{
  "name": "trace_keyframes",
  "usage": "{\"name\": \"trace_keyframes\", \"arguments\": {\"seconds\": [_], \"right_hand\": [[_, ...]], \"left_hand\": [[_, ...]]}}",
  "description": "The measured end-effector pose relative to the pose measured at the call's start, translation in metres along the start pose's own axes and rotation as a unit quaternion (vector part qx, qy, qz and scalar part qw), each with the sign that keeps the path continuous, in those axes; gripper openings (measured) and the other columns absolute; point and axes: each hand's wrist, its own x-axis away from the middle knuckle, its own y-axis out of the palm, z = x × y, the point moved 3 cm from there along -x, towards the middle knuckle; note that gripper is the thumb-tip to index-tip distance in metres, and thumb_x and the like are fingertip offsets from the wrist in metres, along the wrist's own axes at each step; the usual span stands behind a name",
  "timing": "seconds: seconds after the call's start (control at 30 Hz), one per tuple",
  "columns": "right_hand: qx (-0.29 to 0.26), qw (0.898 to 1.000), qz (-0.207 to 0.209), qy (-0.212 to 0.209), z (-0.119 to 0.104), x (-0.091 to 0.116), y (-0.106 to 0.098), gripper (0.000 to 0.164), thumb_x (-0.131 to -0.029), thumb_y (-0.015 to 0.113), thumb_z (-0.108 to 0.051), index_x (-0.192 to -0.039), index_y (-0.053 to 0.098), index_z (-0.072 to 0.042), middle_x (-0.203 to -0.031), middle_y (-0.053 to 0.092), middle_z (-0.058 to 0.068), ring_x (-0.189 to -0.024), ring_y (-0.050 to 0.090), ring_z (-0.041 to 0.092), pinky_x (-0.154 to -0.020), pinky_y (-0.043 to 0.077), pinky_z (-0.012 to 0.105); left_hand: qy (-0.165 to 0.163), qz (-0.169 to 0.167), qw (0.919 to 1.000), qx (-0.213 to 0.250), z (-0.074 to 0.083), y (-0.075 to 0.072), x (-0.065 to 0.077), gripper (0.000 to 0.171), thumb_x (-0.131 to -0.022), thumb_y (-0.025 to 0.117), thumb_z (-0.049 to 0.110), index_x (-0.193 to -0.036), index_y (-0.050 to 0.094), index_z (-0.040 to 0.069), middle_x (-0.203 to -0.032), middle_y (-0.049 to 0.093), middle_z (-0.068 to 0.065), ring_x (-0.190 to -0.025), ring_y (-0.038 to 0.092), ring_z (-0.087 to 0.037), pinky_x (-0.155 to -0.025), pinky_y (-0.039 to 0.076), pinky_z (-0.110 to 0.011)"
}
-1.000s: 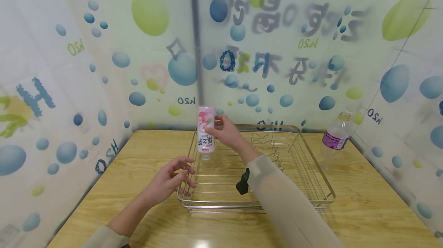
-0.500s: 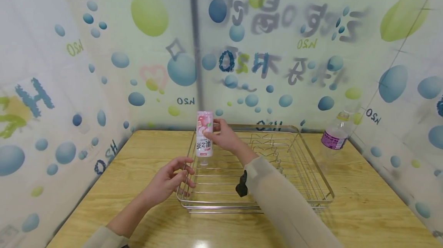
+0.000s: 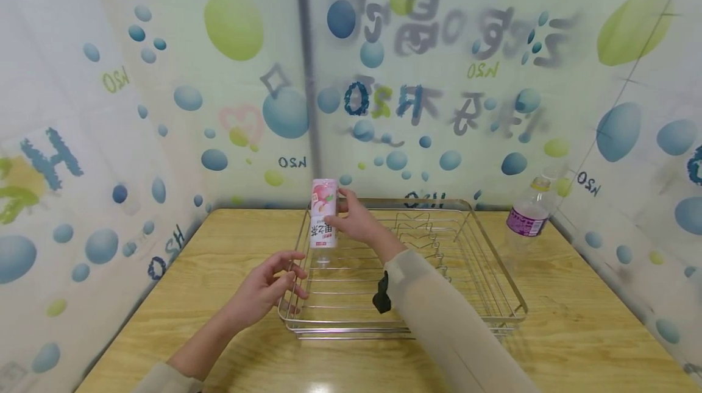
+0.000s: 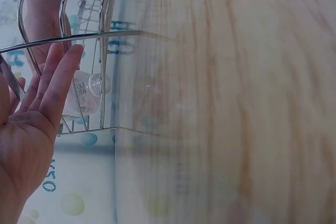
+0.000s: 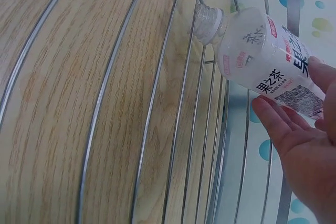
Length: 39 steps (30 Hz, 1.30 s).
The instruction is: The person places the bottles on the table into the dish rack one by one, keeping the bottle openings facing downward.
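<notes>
Right hand [image 3: 356,220] pinches pink-and-white labelled clear plastic bottle [image 3: 323,207], reading "果之茶", neck-down between fingers and thumb. Silver wire rack [image 3: 340,322] below those fingers; bottle-rack contact unclear. Left hand [image 3: 262,290]: fingers loosely extended, gripping nothing, at rack's side. Bottle lower than second ago.

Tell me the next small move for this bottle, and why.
Probably ease the bottle gently down until its neck bears on the rack. The right grip holds it upside down over the rack's left part, neck pointing down; whether it already touches is hard to tell. The left grip, at the rack's left side, could steady it.
</notes>
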Motion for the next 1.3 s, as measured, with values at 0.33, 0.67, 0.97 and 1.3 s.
{"name": "trace_keyframes", "arguments": {"seconds": [0.33, 0.67, 0.97, 1.3], "right_hand": [[-0.011, 1.000, -0.015, 0.017, 0.0005, 0.0006, 0.0018, 0.082, -0.109, 0.070, -0.027, -0.174, 0.023, -0.013, -0.160, 0.053, 0.022, -0.136, 0.064, 0.035, -0.106, 0.063, 0.047], [-0.001, 0.999, -0.023, 0.023, 0.0010, 0.0012, 0.0021, 0.076, -0.111, 0.068, -0.029, -0.173, 0.027, -0.013, -0.160, 0.056, 0.020, -0.135, 0.066, 0.034, -0.108, 0.062, 0.050], [-0.002, 1.000, -0.020, 0.018, 0.0008, 0.0026, 0.0021, 0.077, -0.110, 0.069, -0.029, -0.172, 0.028, -0.009, -0.159, 0.055, 0.022, -0.136, 0.065, 0.037, -0.111, 0.059, 0.054], [-0.007, 0.998, 0.066, 0.015, -0.0038, -0.0008, -0.0048, 0.084, -0.106, 0.075, -0.037, -0.171, 0.030, -0.010, -0.167, 0.051, 0.019, -0.150, 0.056, 0.039, -0.123, 0.050, 0.055]], "left_hand": [[-0.002, -0.002, 1.0000, -0.001, 0.0018, 0.0004, 0.0004, 0.043, -0.118, 0.046, 0.009, -0.157, 0.038, -0.008, -0.128, 0.053, -0.037, -0.098, 0.079, -0.022, -0.074, 0.069, -0.057], [-0.001, 0.000, 1.0000, -0.007, 0.0020, 0.0000, 0.0008, 0.043, -0.118, 0.047, 0.010, -0.157, 0.039, -0.007, -0.127, 0.054, -0.036, -0.097, 0.079, -0.022, -0.073, 0.070, -0.055], [-0.004, -0.002, 1.0000, -0.004, 0.0024, 0.0000, 0.0010, 0.044, -0.118, 0.047, 0.010, -0.157, 0.038, -0.007, -0.128, 0.054, -0.036, -0.098, 0.079, -0.023, -0.074, 0.070, -0.055], [0.000, -0.003, 1.0000, -0.006, 0.0018, -0.0002, 0.0006, 0.044, -0.118, 0.047, 0.011, -0.157, 0.038, -0.007, -0.129, 0.053, -0.039, -0.097, 0.079, -0.021, -0.074, 0.069, -0.056]]}}
